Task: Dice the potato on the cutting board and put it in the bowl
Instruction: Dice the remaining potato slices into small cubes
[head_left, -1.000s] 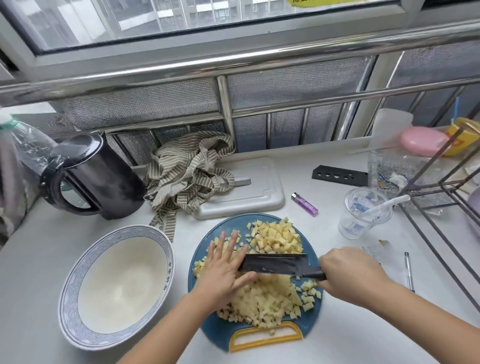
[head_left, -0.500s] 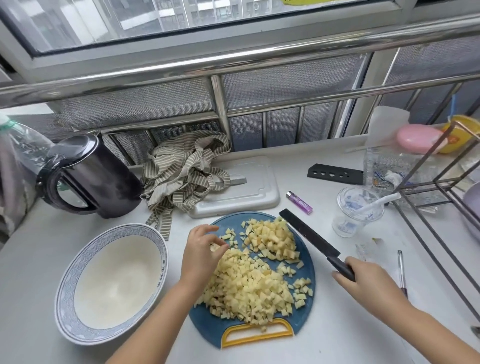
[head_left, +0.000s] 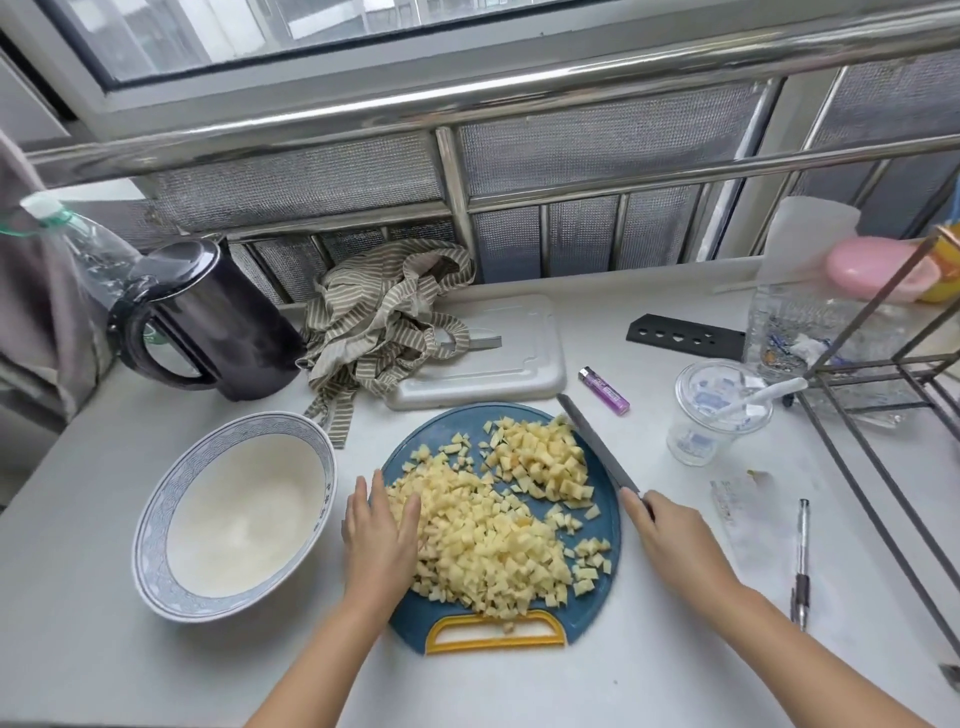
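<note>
Potato dice (head_left: 493, 540) on board (head_left: 441, 431), L hand (head_left: 382, 540) flat against it, R hand (head_left: 675, 545) clamps knife (head_left: 597, 452)

Worktop (head_left: 519, 686) is showing smooth, matt. Kettle (head_left: 234, 332) is gleaming glossy black. Rail (head_left: 519, 93) is shining, polished metal. Bowl (head_left: 156, 519) is looking glazed ceramic.

Round blue cutting board (head_left: 447, 427) is covered in diced potato (head_left: 493, 540), 2 loose heaps, the bigger 1 nearer. Left hand (head_left: 382, 535) lies flat, fingers straight, against that heap's left side. Right hand (head_left: 675, 545) grips the handle of a dark knife (head_left: 597, 449), blade running along the board's right edge, maybe touching the far heap, hard to tell. Blue-rimmed bowl (head_left: 150, 525) sits just left of the board. Black kettle (head_left: 223, 332), striped cloth (head_left: 379, 322) and purple lighter (head_left: 604, 390) are further back.
</note>
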